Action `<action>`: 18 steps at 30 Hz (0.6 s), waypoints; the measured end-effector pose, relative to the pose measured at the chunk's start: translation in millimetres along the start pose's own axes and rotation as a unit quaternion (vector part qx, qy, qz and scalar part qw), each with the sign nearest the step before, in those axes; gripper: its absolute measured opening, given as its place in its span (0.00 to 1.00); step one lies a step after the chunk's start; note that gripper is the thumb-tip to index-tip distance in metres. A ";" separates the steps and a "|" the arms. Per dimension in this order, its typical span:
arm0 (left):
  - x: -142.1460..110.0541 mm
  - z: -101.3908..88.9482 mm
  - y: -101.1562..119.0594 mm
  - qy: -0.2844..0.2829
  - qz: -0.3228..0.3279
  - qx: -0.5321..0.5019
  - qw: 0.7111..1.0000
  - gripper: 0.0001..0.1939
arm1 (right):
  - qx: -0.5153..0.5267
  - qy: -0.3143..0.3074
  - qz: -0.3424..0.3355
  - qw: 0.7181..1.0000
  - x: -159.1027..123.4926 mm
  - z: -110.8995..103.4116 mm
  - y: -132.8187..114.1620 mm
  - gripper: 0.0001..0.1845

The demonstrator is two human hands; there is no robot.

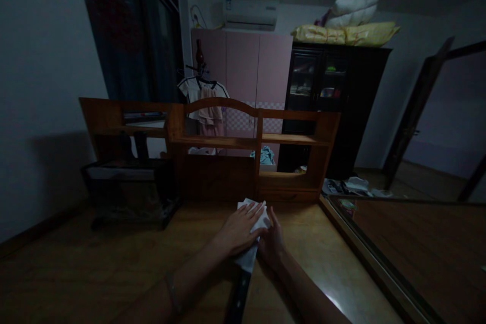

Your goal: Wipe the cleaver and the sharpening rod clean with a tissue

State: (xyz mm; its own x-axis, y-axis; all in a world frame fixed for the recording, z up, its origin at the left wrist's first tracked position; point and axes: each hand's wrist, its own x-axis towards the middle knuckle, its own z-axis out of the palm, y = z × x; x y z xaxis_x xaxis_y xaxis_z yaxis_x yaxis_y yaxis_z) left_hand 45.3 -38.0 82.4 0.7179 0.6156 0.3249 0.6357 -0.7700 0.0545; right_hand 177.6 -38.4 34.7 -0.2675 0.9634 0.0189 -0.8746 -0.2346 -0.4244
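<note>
A large kitchen knife with a broad metal blade (247,259) and a black riveted handle (239,296) lies pointing away from me, its handle closest to my body. A white cloth or tissue (261,221) covers the far part of the blade. My left hand (243,228) presses on this cloth from above, fingers extended together and thumb toward the right. My right hand (272,240) is closed along the cloth's right edge, its fingers partly hidden. Neither hand is on the handle. The blade's tip is hidden under the cloth and fingers.
Beyond the hands, a wooden shelf unit (220,140) stands across the wooden surface (205,263). A dark knife rack (129,187) with black handles sticking up is at left. A raised wooden edge (357,248) runs along the right. Wardrobes (243,68) stand behind.
</note>
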 end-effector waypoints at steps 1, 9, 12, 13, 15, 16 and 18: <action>0.2 -1.4 0.8 -0.006 0.004 -0.003 1.000 0.31 | 0.004 0.004 -0.003 1.000 0.6 -0.3 0.0 0.21; 2.5 -6.4 3.2 -0.029 0.044 -0.017 0.998 0.29 | 0.019 0.022 -0.023 0.999 -4.2 9.4 1.4 0.14; 4.5 -3.1 3.4 -0.015 0.036 -0.015 0.999 0.29 | 0.013 0.036 -0.027 0.999 -6.9 14.0 1.7 0.15; 5.9 -1.6 3.7 -0.010 0.033 -0.014 0.999 0.29 | 0.011 0.031 -0.027 0.999 -7.5 15.2 1.6 0.16; 10.3 1.5 5.1 -0.001 0.029 -0.011 1.000 0.30 | 0.000 0.020 -0.030 0.999 -8.2 16.7 1.2 0.17; 13.1 2.8 6.0 0.003 0.027 -0.010 1.000 0.30 | -0.008 0.020 -0.037 0.999 -8.3 17.0 0.9 0.17; 18.8 4.5 8.0 0.012 0.022 -0.008 1.000 0.30 | -0.022 0.032 -0.062 0.997 -8.6 16.4 0.5 0.15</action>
State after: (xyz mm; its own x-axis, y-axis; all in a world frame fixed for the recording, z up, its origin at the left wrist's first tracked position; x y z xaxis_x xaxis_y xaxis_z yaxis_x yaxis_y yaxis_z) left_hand 65.2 -31.8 84.8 0.7376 0.5776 0.3497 0.5994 -0.7986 0.0548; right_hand 172.9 -48.9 49.2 -0.1316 0.9912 0.0157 -0.8805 -0.1096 -0.4612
